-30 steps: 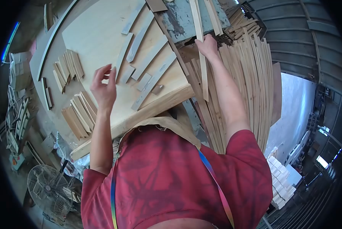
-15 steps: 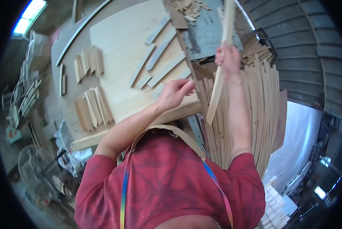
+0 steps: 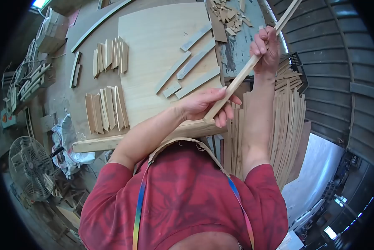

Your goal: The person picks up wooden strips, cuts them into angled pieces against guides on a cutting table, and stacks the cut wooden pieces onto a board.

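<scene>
A long, narrow wooden strip (image 3: 242, 76) runs slantwise in front of me, its upper end reaching past the top right of the view. My right hand (image 3: 267, 52) has its fingers wrapped round the strip's upper part. Near the lower end, my left hand (image 3: 201, 104) holds the same strip, thumb on one side and fingers underneath. Below my left hand is the thick wooden front edge (image 3: 187, 130) of the bench. Several flat, greyish wooden pieces (image 3: 197, 59) lie on the pale board (image 3: 143, 54) just beyond it.
Many long wooden strips (image 3: 287, 129) stand bundled at my right. Two groups of short pieces, an upper one (image 3: 111, 56) and a lower one (image 3: 107, 109), sit left of the board. Offcuts (image 3: 228, 16) lie on a worn blue-grey surface (image 3: 241, 52). A fan (image 3: 30, 166) stands at left.
My right hand has raised and tilted the strip, bringing its lower end left. My left hand, formerly curled and apart from it, now holds that end.
</scene>
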{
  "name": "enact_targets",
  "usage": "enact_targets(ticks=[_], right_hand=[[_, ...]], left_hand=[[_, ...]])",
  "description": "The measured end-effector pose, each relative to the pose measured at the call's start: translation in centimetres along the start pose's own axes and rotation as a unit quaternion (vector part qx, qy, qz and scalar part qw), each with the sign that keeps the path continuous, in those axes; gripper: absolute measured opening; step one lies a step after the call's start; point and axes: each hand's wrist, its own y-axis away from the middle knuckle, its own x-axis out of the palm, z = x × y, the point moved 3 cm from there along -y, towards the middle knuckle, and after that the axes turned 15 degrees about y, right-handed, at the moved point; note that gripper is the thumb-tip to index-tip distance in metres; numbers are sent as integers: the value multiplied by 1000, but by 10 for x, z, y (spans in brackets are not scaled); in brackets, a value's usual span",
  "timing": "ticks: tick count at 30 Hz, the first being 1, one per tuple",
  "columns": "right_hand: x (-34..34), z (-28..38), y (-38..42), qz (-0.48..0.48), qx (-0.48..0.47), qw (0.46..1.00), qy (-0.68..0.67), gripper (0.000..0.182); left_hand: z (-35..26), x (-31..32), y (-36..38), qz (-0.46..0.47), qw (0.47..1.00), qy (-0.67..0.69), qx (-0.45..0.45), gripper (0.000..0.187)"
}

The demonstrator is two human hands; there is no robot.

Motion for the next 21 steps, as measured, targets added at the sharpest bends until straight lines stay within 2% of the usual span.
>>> enact_targets(ticks=[2, 3, 4, 5, 7, 8, 10, 11, 13, 14, 16, 18, 19, 20, 21], right_hand=[[2, -2, -2, -71, -18, 986, 152, 23], [4, -4, -2, -69, -12, 986, 152, 23], [4, -4, -1, -69, -6, 983, 171, 24], [5, -3, -2, -68, 0, 980, 190, 25], [18, -1, -9, -56, 3, 977, 206, 27], [21, 4, -10, -129, 10, 965, 227, 29], [25, 8, -11, -275, 31, 923, 266, 34], [16, 8, -16, -269, 37, 925, 267, 34], [-23, 11, -20, -269, 86, 944, 172, 33], [-41, 9, -23, -263, 95, 944, 173, 33], [-76, 3, -34, -233, 82, 959, 141, 35], [-101, -4, -43, -213, 80, 966, 124, 37], [-110, -9, -45, -239, 79, 958, 135, 39], [-119, -15, -48, -265, 79, 950, 145, 42], [-129, -23, -49, -289, 80, 941, 154, 45]], left_hand=[[-13, -11, 1, -33, 988, -150, 15, 43], [-18, -15, 3, -51, 972, -227, 22, 41], [-18, -17, 4, -52, 973, -222, 27, 41], [-17, -18, 4, -111, 933, -337, 65, 38], [-24, -17, 1, -224, 793, -550, 137, 33], [-22, -26, 0, -227, 792, -548, 142, 33], [-12, -56, 0, -305, 602, -680, 285, 32], [-10, -62, 0, -338, 487, -727, 346, 32], [-14, -63, -9, -351, 481, -730, 337, 31], [-19, -63, -13, -355, 472, -738, 327, 31], [-31, -60, -17, -366, 460, -743, 321, 31], [-42, -49, -16, -362, 342, -772, 395, 33], [-44, -47, -16, -358, 280, -782, 426, 34], [-44, -51, -17, -366, 278, -780, 424, 34], [-41, -58, -19, -380, 287, -795, 376, 36]])
